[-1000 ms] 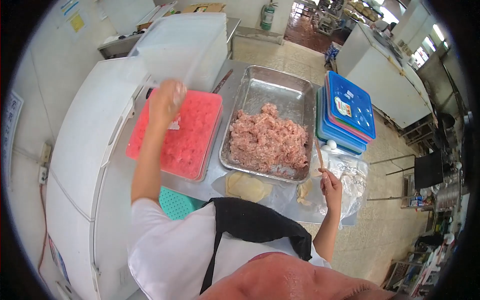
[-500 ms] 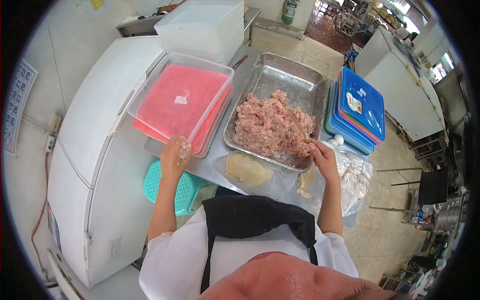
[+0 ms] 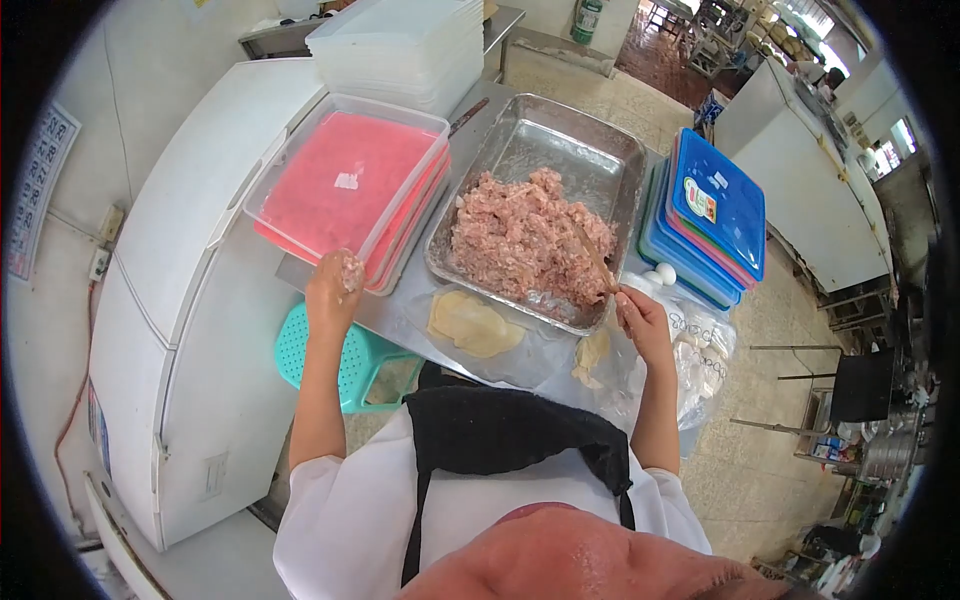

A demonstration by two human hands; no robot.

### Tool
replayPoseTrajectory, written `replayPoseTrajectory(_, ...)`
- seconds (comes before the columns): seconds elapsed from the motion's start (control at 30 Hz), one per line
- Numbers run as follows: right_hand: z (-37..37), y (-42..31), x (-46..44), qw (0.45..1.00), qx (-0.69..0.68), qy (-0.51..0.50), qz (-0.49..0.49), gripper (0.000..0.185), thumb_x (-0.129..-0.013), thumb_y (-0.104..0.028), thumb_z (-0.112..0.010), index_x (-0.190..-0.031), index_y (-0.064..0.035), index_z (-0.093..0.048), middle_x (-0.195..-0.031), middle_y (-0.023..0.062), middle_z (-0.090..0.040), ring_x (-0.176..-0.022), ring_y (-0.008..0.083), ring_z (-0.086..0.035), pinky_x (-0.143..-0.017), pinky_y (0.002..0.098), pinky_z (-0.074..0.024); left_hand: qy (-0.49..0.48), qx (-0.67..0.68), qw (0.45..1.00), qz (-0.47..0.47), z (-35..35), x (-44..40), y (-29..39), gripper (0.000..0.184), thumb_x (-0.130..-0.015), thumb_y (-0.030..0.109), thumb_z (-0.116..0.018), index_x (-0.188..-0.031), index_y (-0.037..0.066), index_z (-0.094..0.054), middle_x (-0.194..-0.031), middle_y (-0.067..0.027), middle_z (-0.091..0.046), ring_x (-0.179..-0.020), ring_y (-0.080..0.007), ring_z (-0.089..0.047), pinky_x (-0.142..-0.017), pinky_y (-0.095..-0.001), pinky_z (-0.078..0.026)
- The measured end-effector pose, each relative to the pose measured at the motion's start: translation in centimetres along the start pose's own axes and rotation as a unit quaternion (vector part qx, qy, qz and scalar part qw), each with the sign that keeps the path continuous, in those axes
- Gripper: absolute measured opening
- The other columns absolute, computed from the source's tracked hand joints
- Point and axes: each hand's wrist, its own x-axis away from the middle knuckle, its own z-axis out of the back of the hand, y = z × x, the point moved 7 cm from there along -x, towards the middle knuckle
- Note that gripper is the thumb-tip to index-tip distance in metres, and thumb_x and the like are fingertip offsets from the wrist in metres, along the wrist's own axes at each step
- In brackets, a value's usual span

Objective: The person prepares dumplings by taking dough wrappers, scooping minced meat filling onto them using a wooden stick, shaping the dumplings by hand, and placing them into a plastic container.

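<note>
Wood-brown, a thin spatula (image 3: 596, 255) is pinched in the right hand (image 3: 645, 322), its blade in minced meat (image 3: 525, 235) mounded in the near part of a metal tray (image 3: 555, 140) — the tray's far end is open to the rim. Left of the tray, the left hand (image 3: 332, 295) is half curled, meat on its fingers, by the corner of a clear box (image 3: 345, 180); whether it grips, I cannot tell. Blue lids (image 3: 720, 195) are stacked just right of the tray. A second ago the box was aloft in that hand — now it sits on a red-topped container (image 3: 388, 255).
</note>
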Motion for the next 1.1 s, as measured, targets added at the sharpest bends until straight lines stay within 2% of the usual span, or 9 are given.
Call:
replayPoseTrajectory(0.17, 1.4, 0.3, 0.9, 0.999, -0.017, -0.026, 0.022, 0.031, -0.096, -0.025, -0.058, -0.118, -0.004, -0.065, -0.065, -0.0072, -0.047, -0.055, 0.002, -0.038, -0.05, 0.0192, -0.029, 0.03, -0.024, 0.999, -0.032, -0.1, -0.4, 0.9, 0.029, -0.077, 0.013, -0.071, -0.103, 0.005, -0.06, -0.098, -0.0168, -0.064, -0.09, -0.0366, -0.061, -0.077, -0.0433, -0.051)
replayPoseTrajectory(0.3, 2.5, 0.7, 1.3, 0.999, 0.002, -0.007, 0.05, 0.031, -0.097, -0.025, -0.054, -0.116, -0.003, -0.064, -0.06, -0.0064, -0.044, -0.05, 0.0025, -0.036, -0.045, 0.0196, -0.0281, -0.012, -0.017, 1.0, -0.004, -0.2, 0.6, 1.5, 0.029, -0.077, 0.013, -0.072, -0.102, 0.004, -0.06, -0.099, -0.0169, -0.064, -0.09, -0.0362, -0.061, -0.076, -0.0426, -0.051)
replayPoseTrajectory(0.47, 2.9, 1.1, 1.7, 1.0, -0.022, -0.006, 0.021, 0.03, -0.097, -0.024, -0.056, -0.116, -0.0033, -0.066, -0.065, -0.0074, -0.046, -0.055, 0.002, -0.038, -0.05, 0.019, -0.0294, -0.001, -0.021, 0.999, -0.037, 1.4, 0.2, 3.1, 0.03, -0.077, 0.014, -0.073, -0.101, 0.004, -0.06, -0.105, -0.0153, -0.061, -0.09, -0.0349, -0.061, -0.077, -0.0419, -0.05)
replayPoseTrajectory(0.67, 2.5, 1.2, 1.3, 0.999, -0.053, -0.007, 0.003, 0.029, -0.097, -0.025, -0.056, -0.115, -0.0037, -0.065, -0.064, -0.0077, -0.045, -0.053, 0.0017, -0.036, -0.048, 0.0189, -0.028, 0.038, 0.01, 0.999, -0.014, 5.4, -6.1, 4.4, 0.045, -0.072, 0.028, -0.078, -0.105, 0.003, -0.058, -0.106, -0.0147, -0.058, -0.097, -0.0281, -0.058, -0.08, -0.0366, -0.048)
replayPoseTrajectory(0.8, 1.9, 0.9, 1.8, 0.999, -0.046, 0.01, 0.003, 0.03, -0.097, -0.025, -0.056, -0.115, -0.0033, -0.065, -0.063, -0.0078, -0.045, -0.053, 0.0014, -0.037, -0.048, 0.0187, -0.0277, -0.113, 0.295, 0.944, 0.1, -1.0, -14.7, 1.3, 0.054, -0.074, 0.031, -0.071, -0.115, -0.001, -0.056, -0.112, -0.0183, -0.054, -0.102, -0.031, -0.056, -0.086, -0.0391, -0.045)
replayPoseTrajectory(0.87, 1.7, 1.2, 2.1, 0.999, -0.038, 0.027, 0.001, 0.031, -0.097, -0.028, -0.056, -0.115, -0.0043, -0.066, -0.063, -0.0072, -0.046, -0.051, 0.0017, -0.037, -0.046, 0.0186, -0.0273, -0.152, 0.178, 0.97, 0.066, -5.6, -18.5, -1.0, 0.058, -0.076, 0.03, -0.069, -0.121, -0.004, -0.053, -0.117, -0.0195, -0.052, -0.103, -0.0284, -0.055, -0.086, -0.0364, -0.046)
replayPoseTrajectory(0.97, 1.3, 1.1, 2.8, 0.998, -0.041, 0.046, -0.011, 0.032, -0.097, -0.029, -0.056, -0.114, -0.004, -0.066, -0.062, -0.0067, -0.046, -0.05, 0.0019, -0.037, -0.045, 0.0185, -0.0272, -0.16, 0.021, 0.982, -0.094, -11.2, -21.9, -1.1, 0.056, -0.077, 0.025, -0.068, -0.124, -0.002, -0.052, -0.109, -0.0182, -0.057, -0.096, -0.0263, -0.059, -0.082, -0.0354, -0.049)
replayPoseTrajectory(1.07, 0.9, 0.9, 3.6, 0.996, -0.041, 0.073, -0.023, 0.033, -0.097, -0.029, -0.056, -0.113, -0.0028, -0.066, -0.062, -0.0065, -0.047, -0.05, 0.002, -0.038, -0.045, 0.0186, -0.0275, -0.264, 0.218, 0.938, -0.052, -13.2, -22.5, 1.1, 0.064, -0.078, 0.021, -0.068, -0.134, 0.001, -0.045, -0.101, -0.0181, -0.063, -0.09, -0.0295, -0.063, -0.08, -0.0367, -0.05)
replayPoseTrajectory(1.1, 0.8, 1.0, 3.8, 0.995, -0.04, 0.084, -0.027, 0.033, -0.096, -0.029, -0.056, -0.113, -0.0024, -0.066, -0.062, -0.0064, -0.047, -0.05, 0.0021, -0.038, -0.045, 0.0186, -0.0276, -0.256, 0.199, 0.944, -0.061, -13.3, -22.7, 1.7, 0.067, -0.079, 0.02, -0.068, -0.137, 0.003, -0.041, -0.1, -0.0189, -0.064, -0.09, -0.0314, -0.064, -0.08, -0.038, -0.05)
